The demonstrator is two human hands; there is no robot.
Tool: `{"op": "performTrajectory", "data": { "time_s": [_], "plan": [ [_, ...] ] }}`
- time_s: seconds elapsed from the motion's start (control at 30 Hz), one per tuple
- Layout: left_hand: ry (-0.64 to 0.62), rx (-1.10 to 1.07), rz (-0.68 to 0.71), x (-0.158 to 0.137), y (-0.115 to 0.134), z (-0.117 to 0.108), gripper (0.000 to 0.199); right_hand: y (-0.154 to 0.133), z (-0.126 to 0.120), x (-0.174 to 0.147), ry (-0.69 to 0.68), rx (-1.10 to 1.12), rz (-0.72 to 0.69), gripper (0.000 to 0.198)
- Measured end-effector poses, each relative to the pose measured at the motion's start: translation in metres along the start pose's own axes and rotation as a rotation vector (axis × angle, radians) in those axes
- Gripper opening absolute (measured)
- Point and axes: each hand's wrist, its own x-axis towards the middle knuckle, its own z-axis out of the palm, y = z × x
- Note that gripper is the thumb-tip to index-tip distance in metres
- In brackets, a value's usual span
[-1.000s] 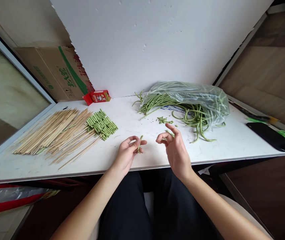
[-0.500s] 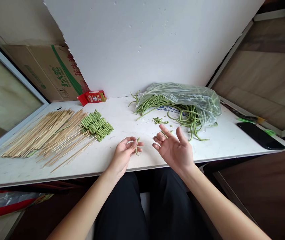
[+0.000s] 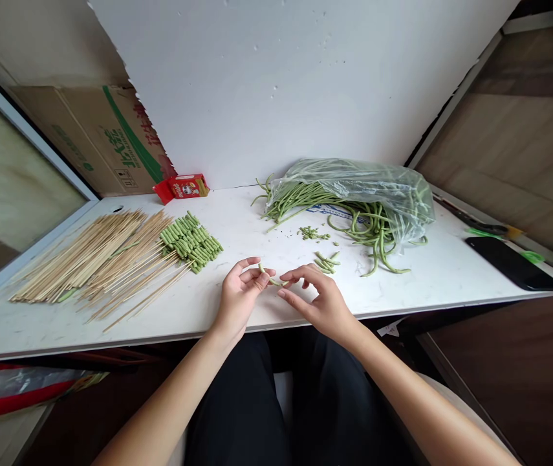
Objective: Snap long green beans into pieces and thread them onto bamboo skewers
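My left hand [image 3: 240, 294] is closed on a short, slightly curved piece of green bean [image 3: 275, 281], held between thumb and fingers above the table's front edge. From the other side my right hand [image 3: 319, 296] meets that piece, its far end between the tips of the index finger and thumb. Just beyond my right hand lie several loose bean pieces [image 3: 327, 261]. Behind them is a small heap of short bean bits [image 3: 311, 233]. A stack of evenly cut bean pieces threaded on sticks [image 3: 191, 241] lies to the left.
Many thin wooden skewers [image 3: 82, 255] cover the table's left side. Long green beans [image 3: 305, 197] spill from a clear plastic bag [image 3: 383, 178] at the back right. A red packet [image 3: 189, 187] stands against the wall panel. A black phone [image 3: 513, 264] lies far right, near scissors [image 3: 484, 225].
My right hand has turned over from palm up and moved left to the bean piece. The piece in my left hand now points rightward. Loose pieces behind my right hand have come into view.
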Motion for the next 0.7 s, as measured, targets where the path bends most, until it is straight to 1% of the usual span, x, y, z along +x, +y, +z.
{"op": "performTrajectory", "data": {
  "time_s": [0.07,0.2,0.3,0.4,0.47,0.53,0.57,0.63,0.7],
  "plan": [
    [0.007,0.002,0.001,0.000,0.001,0.000,0.057,0.002,0.000,0.000,0.009,-0.039,-0.044,0.015],
    [0.004,-0.004,-0.017,0.001,0.002,0.001,0.058,0.005,-0.001,0.001,0.023,-0.059,-0.121,0.012],
    [-0.008,-0.006,-0.017,0.000,0.002,0.001,0.057,0.006,-0.001,0.001,0.028,-0.055,-0.151,0.013],
    [-0.024,-0.012,-0.028,0.000,0.000,0.001,0.055,0.006,-0.002,0.002,0.034,-0.071,-0.168,0.009],
    [-0.047,-0.024,-0.040,0.001,-0.001,0.000,0.053,0.006,-0.004,0.003,0.034,-0.082,-0.172,0.006],
    [-0.107,-0.001,-0.055,0.001,0.001,-0.002,0.050,0.005,-0.006,0.004,0.032,-0.087,-0.175,0.004],
    [-0.157,0.047,-0.054,0.002,0.003,-0.004,0.047,0.005,-0.007,0.004,0.030,-0.087,-0.181,0.004],
    [-0.277,0.246,-0.003,0.002,0.008,-0.007,0.035,0.003,-0.009,0.004,0.017,-0.084,-0.198,0.005],
    [-0.379,0.518,0.138,0.001,0.014,-0.009,0.022,0.002,-0.009,0.004,-0.014,-0.081,-0.215,0.009]
  ]
}}
